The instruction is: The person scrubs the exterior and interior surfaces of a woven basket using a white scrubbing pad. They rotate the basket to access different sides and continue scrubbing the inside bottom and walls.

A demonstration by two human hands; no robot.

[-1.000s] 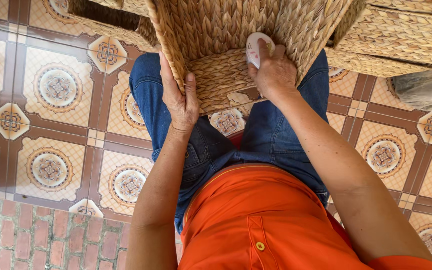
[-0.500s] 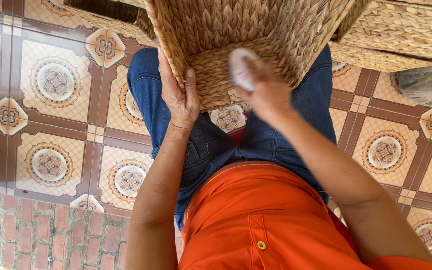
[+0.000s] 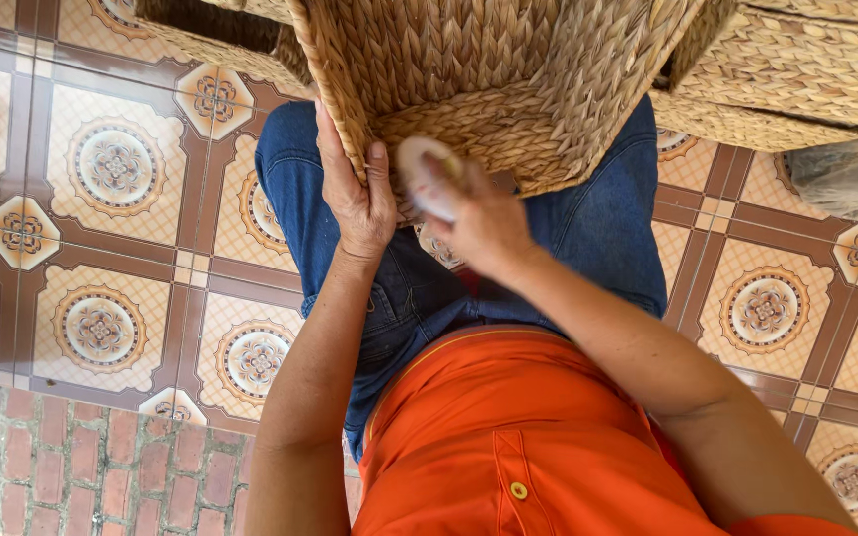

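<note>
**Head view: woven basket steadied on the lap, pale pad pressed to its near side**

A woven basket (image 3: 508,79) is rested on the knees, ahead of both hands. Its near left corner is gripped by the left hand (image 3: 355,194), fingers wrapped round. A small pale pad (image 3: 424,174) is clasped in the right hand (image 3: 484,218), blurred, against the basket's lower near edge, just beside the left hand

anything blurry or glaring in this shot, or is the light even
Head view: the right hand and the pale pad in its grip are smeared by motion blur; the left hand on the woven basket is sharp; daylight is soft and even, with a faint sheen on the floor tiles at top left, no harsh glare.
</note>
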